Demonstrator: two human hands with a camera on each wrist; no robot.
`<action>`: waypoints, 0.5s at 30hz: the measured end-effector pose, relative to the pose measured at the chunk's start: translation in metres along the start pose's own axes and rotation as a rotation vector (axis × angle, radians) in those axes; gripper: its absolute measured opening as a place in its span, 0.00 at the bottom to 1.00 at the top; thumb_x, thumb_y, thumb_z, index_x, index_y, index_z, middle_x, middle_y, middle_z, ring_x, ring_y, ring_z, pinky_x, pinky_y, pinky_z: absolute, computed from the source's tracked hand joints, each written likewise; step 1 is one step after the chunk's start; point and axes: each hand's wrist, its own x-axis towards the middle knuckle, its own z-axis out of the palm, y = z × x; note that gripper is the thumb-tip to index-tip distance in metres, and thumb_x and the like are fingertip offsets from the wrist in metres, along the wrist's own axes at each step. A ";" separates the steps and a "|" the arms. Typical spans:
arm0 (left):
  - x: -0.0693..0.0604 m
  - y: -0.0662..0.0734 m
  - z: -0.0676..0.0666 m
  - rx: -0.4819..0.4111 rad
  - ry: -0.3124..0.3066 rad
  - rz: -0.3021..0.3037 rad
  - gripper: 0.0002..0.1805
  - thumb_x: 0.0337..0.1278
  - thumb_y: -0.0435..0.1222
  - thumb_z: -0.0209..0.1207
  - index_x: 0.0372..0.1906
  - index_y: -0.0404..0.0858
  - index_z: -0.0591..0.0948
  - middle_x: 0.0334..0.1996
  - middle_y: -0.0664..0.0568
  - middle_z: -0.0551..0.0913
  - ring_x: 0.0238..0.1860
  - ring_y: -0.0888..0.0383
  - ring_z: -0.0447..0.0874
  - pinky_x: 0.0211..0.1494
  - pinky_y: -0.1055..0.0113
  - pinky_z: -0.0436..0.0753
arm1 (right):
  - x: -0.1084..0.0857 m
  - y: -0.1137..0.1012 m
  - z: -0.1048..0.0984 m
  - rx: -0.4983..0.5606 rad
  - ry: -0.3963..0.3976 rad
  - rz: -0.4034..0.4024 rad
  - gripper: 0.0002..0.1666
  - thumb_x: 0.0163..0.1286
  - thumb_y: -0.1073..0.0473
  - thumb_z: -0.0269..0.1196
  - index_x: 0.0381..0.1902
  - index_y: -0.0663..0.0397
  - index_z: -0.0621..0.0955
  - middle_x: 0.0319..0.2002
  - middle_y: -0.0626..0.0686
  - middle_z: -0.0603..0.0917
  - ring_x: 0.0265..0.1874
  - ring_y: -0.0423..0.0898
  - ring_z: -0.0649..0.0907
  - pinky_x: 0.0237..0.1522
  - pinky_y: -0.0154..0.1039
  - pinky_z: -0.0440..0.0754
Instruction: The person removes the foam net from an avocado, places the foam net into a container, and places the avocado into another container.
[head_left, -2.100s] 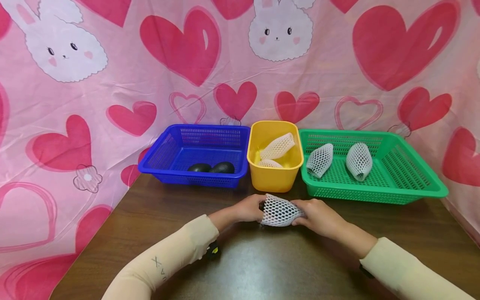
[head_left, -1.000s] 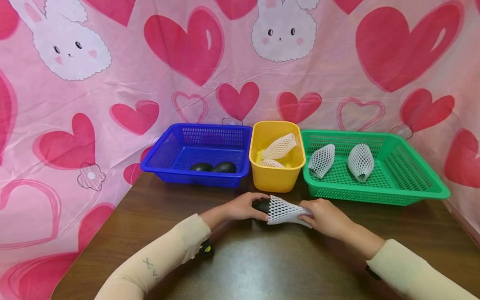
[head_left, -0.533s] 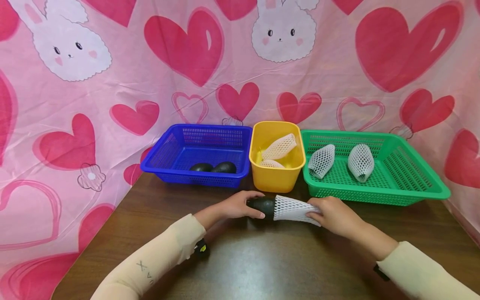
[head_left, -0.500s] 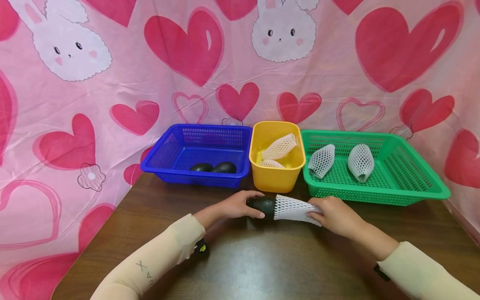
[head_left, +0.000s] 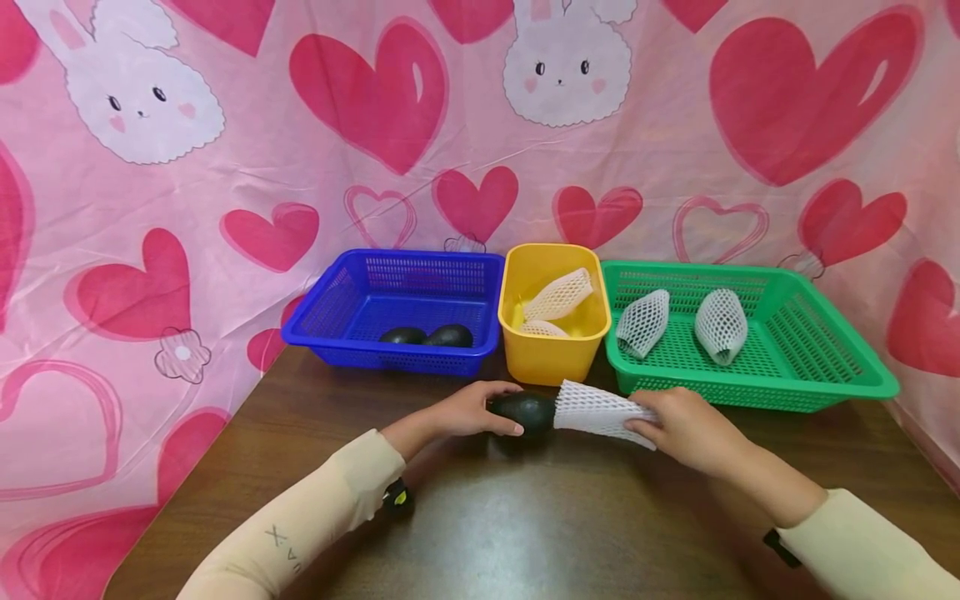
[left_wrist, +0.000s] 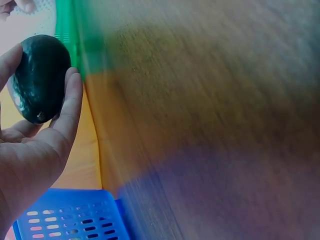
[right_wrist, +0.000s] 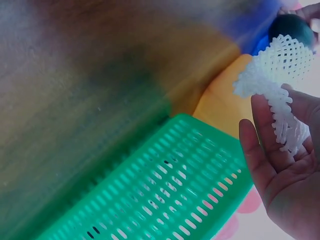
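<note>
I am observing the left hand (head_left: 468, 410) gripping a dark fruit (head_left: 527, 413) over the table (head_left: 480, 517), in front of the yellow bin (head_left: 553, 360), thumb and fingers curling round one end. The right hand (head_left: 697, 429) is pinching a white net (head_left: 598, 412) by one end; its other end is facing the fruit, contact I cannot confirm. Two more fruits (head_left: 448, 335) are lying in the blue basket (head_left: 341, 343).

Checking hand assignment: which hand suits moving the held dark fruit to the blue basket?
Probably left: left hand holds the fruit and is nearer the blue basket; right hand grips the net.
</note>
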 end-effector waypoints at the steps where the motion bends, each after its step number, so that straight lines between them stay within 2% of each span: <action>1: 0.000 0.000 0.000 0.000 0.000 0.000 0.37 0.48 0.46 0.72 0.65 0.42 0.73 0.53 0.51 0.79 0.49 0.55 0.75 0.58 0.55 0.73 | 0.000 -0.001 -0.002 -0.002 0.005 0.000 0.10 0.58 0.58 0.72 0.34 0.52 0.82 0.24 0.39 0.78 0.21 0.35 0.72 0.23 0.33 0.74; 9: -0.004 0.001 -0.004 -0.011 -0.001 -0.004 0.37 0.48 0.46 0.71 0.65 0.43 0.73 0.52 0.52 0.79 0.49 0.54 0.75 0.57 0.54 0.73 | 0.004 -0.010 -0.029 0.007 0.056 -0.024 0.11 0.58 0.59 0.72 0.37 0.53 0.83 0.26 0.40 0.80 0.20 0.33 0.73 0.22 0.33 0.75; 15: -0.005 0.000 -0.006 -0.020 0.005 0.000 0.37 0.48 0.45 0.72 0.65 0.42 0.73 0.52 0.52 0.80 0.49 0.54 0.75 0.58 0.54 0.73 | 0.017 -0.015 -0.051 0.007 0.139 -0.030 0.11 0.56 0.58 0.73 0.35 0.51 0.82 0.27 0.44 0.83 0.20 0.36 0.75 0.20 0.32 0.75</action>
